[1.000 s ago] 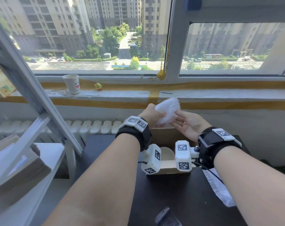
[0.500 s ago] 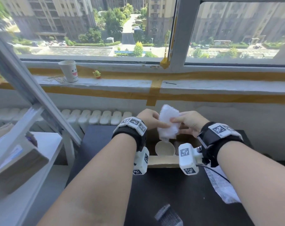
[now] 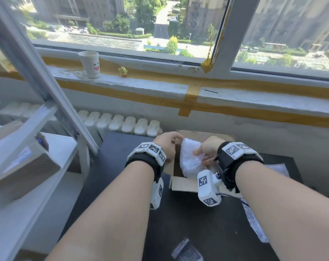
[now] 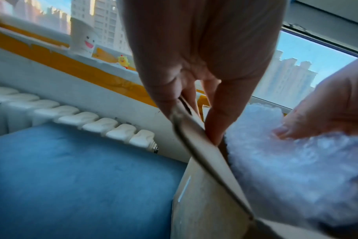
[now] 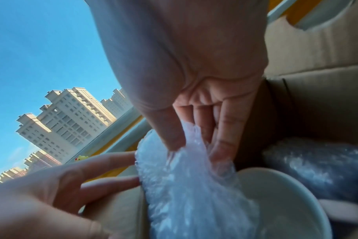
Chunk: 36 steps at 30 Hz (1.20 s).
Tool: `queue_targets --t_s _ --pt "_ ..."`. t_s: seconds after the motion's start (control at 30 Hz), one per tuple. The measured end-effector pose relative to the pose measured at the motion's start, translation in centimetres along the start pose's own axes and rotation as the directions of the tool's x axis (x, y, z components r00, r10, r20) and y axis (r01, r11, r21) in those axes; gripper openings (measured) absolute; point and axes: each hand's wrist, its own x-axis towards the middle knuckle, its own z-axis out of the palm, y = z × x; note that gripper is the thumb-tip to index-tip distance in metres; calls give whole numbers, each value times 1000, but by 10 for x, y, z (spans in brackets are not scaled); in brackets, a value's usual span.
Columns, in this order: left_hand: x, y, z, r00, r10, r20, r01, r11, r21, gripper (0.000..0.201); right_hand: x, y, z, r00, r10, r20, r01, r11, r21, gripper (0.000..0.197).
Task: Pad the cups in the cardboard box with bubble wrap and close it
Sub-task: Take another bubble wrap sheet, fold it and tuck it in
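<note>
On windowsill (image 3: 159,85), paper cup (image 3: 89,64), yellow chick (image 3: 123,71)

The bubble wrap (image 3: 190,161) is clear, crinkly plastic with a glossy sheen; the cardboard box (image 3: 182,184) is matt brown paperboard, the cup (image 5: 286,202) inside it smooth and white, the table (image 3: 207,228) dull black, and the sill's paper cup (image 3: 90,64) matt

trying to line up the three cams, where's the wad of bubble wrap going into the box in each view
Head: the bubble wrap is at centre, in the open cardboard box, between the left hand and right hand.
Left wrist: lower right, right of the box's side wall.
Right wrist: bottom centre, pinched by the right hand's fingers.
Shared landmark: the yellow chick toy on the windowsill.
</note>
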Motion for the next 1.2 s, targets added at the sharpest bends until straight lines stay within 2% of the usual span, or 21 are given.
queue_targets --t_s 0.13,0.27,0.4,0.57,0.7,0.77,0.83,0.9,1.0,1.07,1.2 --pt "1 -2 0 1000 -21 10 22 994 -110 72 10 0 23 999 16 34 -14 998 -56 24" --pt "1 -4 -1 998 -60 31 65 985 -163 79 22 7 44 1000 0 2 1 994 -106 24" --pt "3 -4 -2 996 -71 47 78 986 -150 81 28 14 54 998 -45 -50 34 981 -191 39" --pt "6 -3 1 996 -84 40 86 994 -74 81 25 17 58 971 -209 -112 149 906 -397 48" --pt "6 -3 4 997 -71 14 70 997 43 74 19 24 56 937 -340 -77 284 874 -395 40" --pt "4 -1 7 997 -75 13 72 982 173 75 13 25 46 878 -475 -57 398 792 -463 26" --pt "4 2 11 996 -90 24 81 960 270 77 4 22 35 801 -598 17 478 623 -619 10" --pt "5 5 16 995 -94 31 80 948 308 81 -1 19 30 761 -630 154 513 440 -737 25" --pt "5 4 21 996 -81 -21 84 962 261 86 -8 18 32 788 -514 340 525 270 -807 40" --pt "8 1 23 997 -60 -49 70 969 238 85 -9 21 36 802 -435 409 535 221 -815 44" --pt "13 -7 20 998 -45 -37 51 977 207 90 -1 23 50 794 -368 484 563 144 -814 46"
